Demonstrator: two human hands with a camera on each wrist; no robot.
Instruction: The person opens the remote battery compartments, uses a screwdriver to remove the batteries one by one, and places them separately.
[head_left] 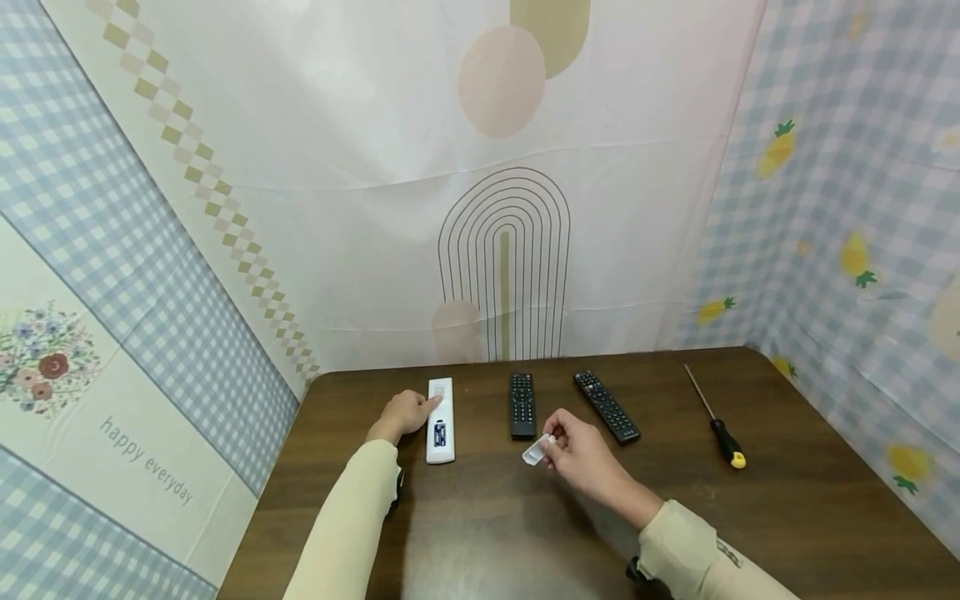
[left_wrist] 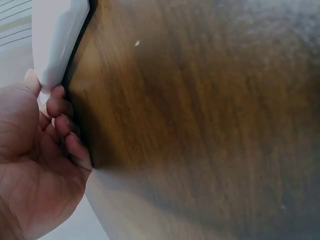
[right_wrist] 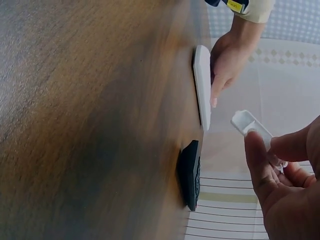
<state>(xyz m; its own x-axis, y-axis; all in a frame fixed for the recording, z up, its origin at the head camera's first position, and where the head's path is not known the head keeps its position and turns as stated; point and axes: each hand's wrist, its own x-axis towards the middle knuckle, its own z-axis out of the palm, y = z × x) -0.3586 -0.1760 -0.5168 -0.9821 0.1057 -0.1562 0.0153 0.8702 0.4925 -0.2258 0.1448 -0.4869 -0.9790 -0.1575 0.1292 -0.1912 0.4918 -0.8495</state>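
Observation:
A white remote control (head_left: 440,446) lies back side up on the table, with dark blue batteries (head_left: 440,433) showing in its uncovered compartment. My left hand (head_left: 406,413) grips the remote's left edge, thumb on top. In the left wrist view the thumb and fingertips pinch the white casing (left_wrist: 57,40). To the right, my right hand (head_left: 582,454) pinches a small white battery cover (head_left: 536,451) between thumb and fingers above the table. The right wrist view shows the hollow inside of the cover (right_wrist: 244,121); its other end is hidden by the fingers.
Two black remotes lie keys up: one (head_left: 522,406) just beyond my right hand, another (head_left: 607,406) slanted to its right. Farther right is a screwdriver (head_left: 724,442) with a black and yellow handle. Patterned cloth (head_left: 375,275) hangs behind the brown table (head_left: 480,533).

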